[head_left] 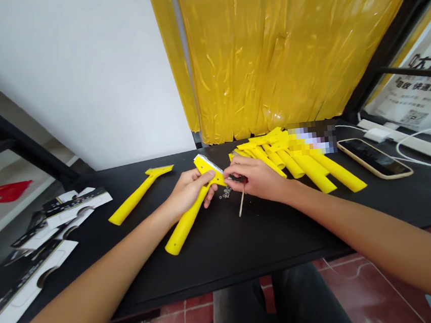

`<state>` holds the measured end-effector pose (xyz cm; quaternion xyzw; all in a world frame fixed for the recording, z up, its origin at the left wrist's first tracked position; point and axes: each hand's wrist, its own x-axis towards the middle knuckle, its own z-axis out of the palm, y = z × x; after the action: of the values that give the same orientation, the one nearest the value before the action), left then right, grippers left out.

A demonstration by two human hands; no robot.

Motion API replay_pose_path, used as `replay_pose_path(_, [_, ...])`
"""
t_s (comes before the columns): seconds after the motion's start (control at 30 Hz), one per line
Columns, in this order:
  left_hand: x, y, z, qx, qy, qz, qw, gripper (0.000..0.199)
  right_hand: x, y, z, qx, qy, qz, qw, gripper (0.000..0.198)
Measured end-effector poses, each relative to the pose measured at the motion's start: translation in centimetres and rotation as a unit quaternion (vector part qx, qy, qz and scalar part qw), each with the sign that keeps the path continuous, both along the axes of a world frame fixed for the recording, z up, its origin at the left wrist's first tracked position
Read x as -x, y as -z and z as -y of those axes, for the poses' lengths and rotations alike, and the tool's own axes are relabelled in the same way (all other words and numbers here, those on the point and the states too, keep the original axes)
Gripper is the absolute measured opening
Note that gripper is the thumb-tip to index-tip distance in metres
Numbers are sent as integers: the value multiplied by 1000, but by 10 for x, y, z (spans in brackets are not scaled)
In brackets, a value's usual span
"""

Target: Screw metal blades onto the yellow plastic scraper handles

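Observation:
My left hand (191,189) is wrapped round a yellow scraper (185,225), thumb on its wide head, with the handle slanting down to the left. A pale metallic strip runs along the head's upper edge. At the right end of that head, my right hand (257,175) pinches a small dark tool (236,178), mostly covered by the fingers. A thin pale rod (241,203) sticks out below this hand; whether it belongs to the tool I cannot tell. Several small metal nuts (225,194) lie on the black table between my hands.
Another yellow scraper (133,195) lies to the left, and a pile of yellow scrapers (307,165) to the right. Printed card sleeves (33,285) are stacked at far left. A phone (375,157), white cables and a power strip (407,138) sit at far right.

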<state>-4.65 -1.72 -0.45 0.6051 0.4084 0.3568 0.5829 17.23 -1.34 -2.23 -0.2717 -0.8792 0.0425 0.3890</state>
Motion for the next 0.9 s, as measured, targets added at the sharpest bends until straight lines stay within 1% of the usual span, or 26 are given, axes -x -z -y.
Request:
replay_pose_path(0.23, [-2, -1, 2, 0, 2, 4, 1000, 27, 1, 4, -1, 15, 4, 7, 1000, 12])
replay_pose_path(0.5, [-2, -3, 3, 1, -5, -6, 1000, 26, 1, 5, -1, 34, -9, 14, 999, 14])
replay_pose_path(0.7, [-2, -2, 3, -7, -11, 4, 1000, 24, 0, 7, -3, 6, -12, -14, 1000, 14])
replay_pose_path(0.9, [-4, -1, 5, -11, 0, 6, 1000, 24, 5, 5, 1, 25, -12, -35, 999, 16])
